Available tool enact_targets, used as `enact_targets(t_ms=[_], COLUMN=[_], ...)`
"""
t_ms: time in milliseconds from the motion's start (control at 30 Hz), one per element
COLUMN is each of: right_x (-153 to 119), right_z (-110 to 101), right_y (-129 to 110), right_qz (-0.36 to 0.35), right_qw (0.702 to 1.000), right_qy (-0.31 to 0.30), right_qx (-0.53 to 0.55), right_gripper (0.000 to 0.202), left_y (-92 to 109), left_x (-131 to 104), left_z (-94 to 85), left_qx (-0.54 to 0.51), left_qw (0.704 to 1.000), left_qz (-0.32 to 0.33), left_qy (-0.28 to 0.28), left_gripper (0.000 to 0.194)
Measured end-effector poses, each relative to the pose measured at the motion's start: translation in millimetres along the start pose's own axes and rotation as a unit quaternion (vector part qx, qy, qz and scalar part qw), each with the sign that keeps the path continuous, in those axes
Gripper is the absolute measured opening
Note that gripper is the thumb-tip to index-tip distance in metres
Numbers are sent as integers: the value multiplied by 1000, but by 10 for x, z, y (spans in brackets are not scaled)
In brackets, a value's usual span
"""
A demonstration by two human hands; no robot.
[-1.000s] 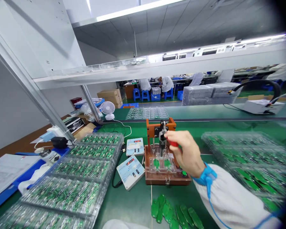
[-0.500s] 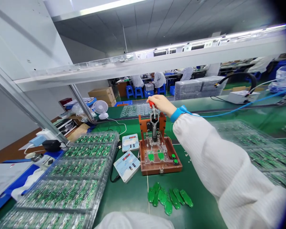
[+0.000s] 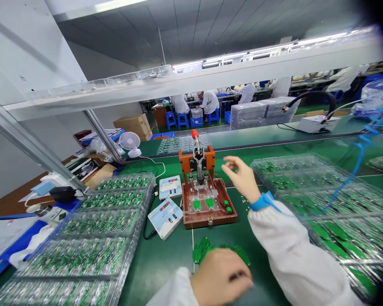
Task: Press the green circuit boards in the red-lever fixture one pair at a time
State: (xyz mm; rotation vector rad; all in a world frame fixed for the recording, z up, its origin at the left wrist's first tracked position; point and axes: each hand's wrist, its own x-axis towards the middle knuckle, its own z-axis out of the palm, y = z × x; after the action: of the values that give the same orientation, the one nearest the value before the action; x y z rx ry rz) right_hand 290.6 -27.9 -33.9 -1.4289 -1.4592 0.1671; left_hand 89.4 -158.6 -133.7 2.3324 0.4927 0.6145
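The right hand (image 3: 242, 178) hangs in the air with its fingers loosely curled and free, just right of the press (image 3: 199, 216). The press's red knob (image 3: 195, 134) stands up and left of those fingers, apart from them. Two green pieces (image 3: 196, 205) sit in the press. The left hand (image 3: 220, 276) is blurred over the worktop (image 3: 159, 263), its fingers bent; whether they grasp anything cannot be told. Loose green boards (image 3: 204, 250) lie just beyond them.

Blue stools (image 3: 183, 120) stand beneath a grey panelled ceiling (image 3: 191, 25).
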Motion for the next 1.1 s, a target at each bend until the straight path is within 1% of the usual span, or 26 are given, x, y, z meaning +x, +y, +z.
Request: enact_targets(t_ms=[33,67,100,133,200,267,333,400,500,600,667,733,867,933,1000,1100], right_x=[-208,-400,-566,-701,-868,-913,-882,-823,-758,-779,-849,-948,-1133,-1194,-1252,-1413], right_z=[26,68,121,181,303,399,455,472,445,376,328,298,305,306,272,124], right_y=[91,157,196,213,200,164,135,119,116,128,134,126,45,2,-16,-19], right_qz=[-1,-6,-14,-22,-35,-37,-33,-24,-6,33,72,107,156,179,200,225], right_qw=[1000,999,998,997,993,990,988,987,987,981,971,955,919,909,904,903], right_qy=[-16,-34,-55,-75,-105,-124,-137,-149,-162,-177,-192,-211,-247,-249,-245,-229], right_qx=[-7,-14,-21,-28,-44,-58,-61,-51,-7,66,123,179,264,283,289,285], right_gripper=[28,24,22,21,19,20,19,16,13,14,15,19,25,26,25,20], left_y=[-65,-136,-215,-305,-503,-689,-812,-858,-825,-756,-710,-667,-611,-611,-637,-702], left_x=[-14,-27,-34,-32,2,67,140,201,238,189,118,40,-72,-113,-155,-215], left_z=[-183,-369,-545,-699,-913,-996,-992,-961,-945,-949,-922,-857,-659,-569,-507,-470], left_qx=[6,21,50,83,145,189,217,232,214,138,89,59,12,0,0,-12], left_qw=[996,984,967,952,934,926,923,923,926,924,916,907,907,914,926,948], left_qz=[-46,-91,-127,-151,-172,-180,-185,-181,-166,-180,-199,-219,-244,-232,-204,-143], left_qy=[81,155,215,251,277,271,257,249,265,308,338,355,344,332,319,284], left_gripper=[9,12,15,17,23,34,35,31,26,24,24,26,29,33,39,44])
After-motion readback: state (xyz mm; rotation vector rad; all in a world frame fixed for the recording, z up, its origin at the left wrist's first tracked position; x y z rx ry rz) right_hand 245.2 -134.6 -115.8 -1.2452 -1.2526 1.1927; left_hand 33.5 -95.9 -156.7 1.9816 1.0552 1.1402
